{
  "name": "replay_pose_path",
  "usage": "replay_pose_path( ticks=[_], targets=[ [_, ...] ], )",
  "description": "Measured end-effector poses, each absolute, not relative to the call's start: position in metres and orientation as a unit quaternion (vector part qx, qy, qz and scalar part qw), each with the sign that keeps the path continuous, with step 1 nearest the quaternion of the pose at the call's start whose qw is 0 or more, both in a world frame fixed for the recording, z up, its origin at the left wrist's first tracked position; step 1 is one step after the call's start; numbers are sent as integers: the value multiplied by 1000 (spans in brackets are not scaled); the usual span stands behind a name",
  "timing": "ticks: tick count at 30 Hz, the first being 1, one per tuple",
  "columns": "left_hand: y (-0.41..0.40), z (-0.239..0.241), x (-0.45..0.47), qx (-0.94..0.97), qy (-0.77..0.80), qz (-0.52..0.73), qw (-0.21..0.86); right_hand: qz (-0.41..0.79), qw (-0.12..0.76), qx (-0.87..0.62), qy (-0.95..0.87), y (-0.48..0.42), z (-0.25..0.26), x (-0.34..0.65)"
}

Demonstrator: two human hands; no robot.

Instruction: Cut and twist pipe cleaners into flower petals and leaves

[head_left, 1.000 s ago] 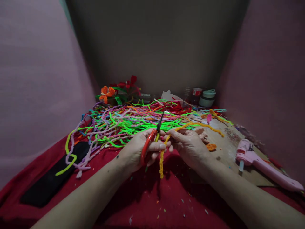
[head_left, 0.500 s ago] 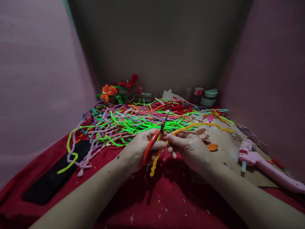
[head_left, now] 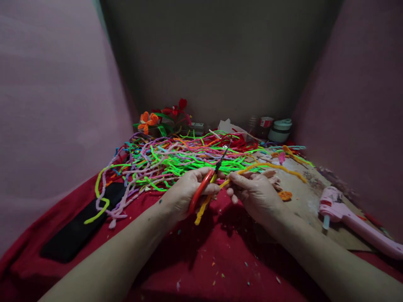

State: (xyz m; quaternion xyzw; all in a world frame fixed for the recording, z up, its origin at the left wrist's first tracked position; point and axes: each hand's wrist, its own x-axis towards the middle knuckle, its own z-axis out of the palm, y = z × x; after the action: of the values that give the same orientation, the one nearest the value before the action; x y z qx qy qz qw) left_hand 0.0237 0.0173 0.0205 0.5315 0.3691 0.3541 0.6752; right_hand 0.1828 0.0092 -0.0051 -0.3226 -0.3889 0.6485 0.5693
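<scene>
My left hand (head_left: pixel 192 191) is closed around a pair of scissors (head_left: pixel 204 186) with orange-red handles; the dark blades point up and away. A yellow-orange pipe cleaner (head_left: pixel 277 167) runs through the fingers of both hands. One short end hangs below my left hand, and the long end arches out past the right. My right hand (head_left: pixel 252 191) pinches this pipe cleaner between thumb and forefinger, a small gap from the left fingers. Behind the hands spreads a heap of green, pink, purple and red pipe cleaners (head_left: pixel 185 157).
A pink hot glue gun (head_left: pixel 336 205) lies on a cardboard sheet (head_left: pixel 302 209) at the right. At the left is a black flat object (head_left: pixel 75 233). An orange flower (head_left: pixel 147 121) and a pale green lidded container (head_left: pixel 280 130) stand at the back. Scraps dot the red cloth (head_left: pixel 176 268).
My right hand has shifted slightly right, away from the left, along the pipe cleaner, so more of it shows between them. The whole view has swung a little.
</scene>
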Motion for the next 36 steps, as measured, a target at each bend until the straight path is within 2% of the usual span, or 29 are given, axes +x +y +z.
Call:
replay_pose_path(
  ticks=[9, 16, 20, 22, 25, 28, 32, 36],
  targets=[
    [19, 29, 19, 558, 361, 381, 642, 678, 535, -338, -375, 8, -2, 186],
    [24, 24, 16, 594, 360, 371, 616, 740, 511, -283, -333, 6, 2, 186],
    [28, 19, 20, 623, 363, 372, 585, 731, 520, -278, -343, 7, 2, 186],
    [29, 19, 19, 665, 405, 391, 491, 708, 541, -286, -352, 8, 3, 187],
    [27, 21, 15, 734, 478, 410, 253, 668, 579, -306, -354, 10, 5, 188],
    [22, 20, 10, 804, 477, 348, 70, 638, 607, -334, -337, 11, 9, 190],
    [20, 13, 12, 869, 438, 226, -39, 625, 629, -338, -315, 13, 12, 192],
    [23, 7, 15, 869, 457, 167, -87, 634, 631, -331, -301, 14, 12, 193]
  ],
)
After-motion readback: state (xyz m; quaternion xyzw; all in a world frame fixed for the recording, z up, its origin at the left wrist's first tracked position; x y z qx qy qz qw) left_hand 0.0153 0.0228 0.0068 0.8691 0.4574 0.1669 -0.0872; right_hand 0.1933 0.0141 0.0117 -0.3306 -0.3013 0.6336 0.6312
